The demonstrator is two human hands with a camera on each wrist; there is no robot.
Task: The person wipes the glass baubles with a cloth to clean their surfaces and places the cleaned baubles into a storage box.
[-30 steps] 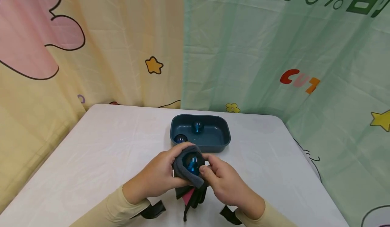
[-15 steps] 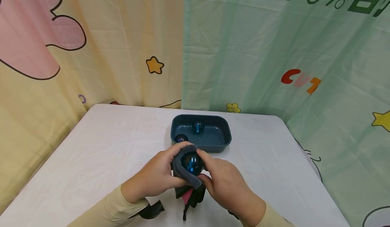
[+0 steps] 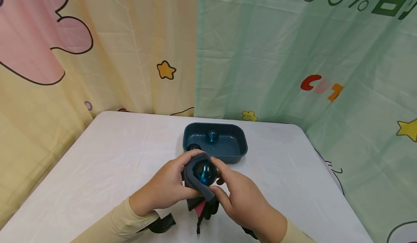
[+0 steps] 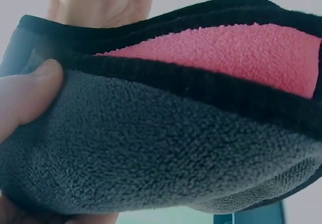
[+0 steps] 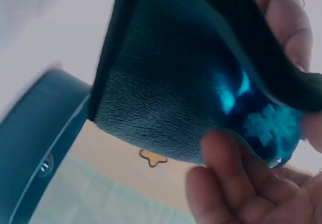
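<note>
A shiny blue bauble (image 3: 206, 172) sits in a folded grey fleece cloth (image 3: 193, 179) above the table's front middle. My left hand (image 3: 163, 185) grips the cloth and bauble from the left, thumb along the lower fold. From the right, my right hand (image 3: 245, 199) holds the bauble, forefinger at its upper right side and thumb by the cloth's lower edge. A pale snowflake (image 5: 271, 126) shows on the bauble in the right wrist view. The cloth's black trim and pink inner face (image 4: 226, 48) fill the left wrist view; its loose end hangs below my hands.
Just beyond my hands stands a dark blue rectangular tray (image 3: 234, 157). One blue bauble (image 3: 212, 135) lies toward its back, and a darker bauble (image 3: 194, 147) in its near left corner. A black strap (image 3: 163, 224) hangs at my left wrist. Printed curtains (image 3: 143, 54) rise behind the white table (image 3: 114, 156).
My right hand has shifted its hold: the thumb has slid off the bauble's front to the cloth's lower edge, the forefinger up to its upper right. My left hand has barely moved.
</note>
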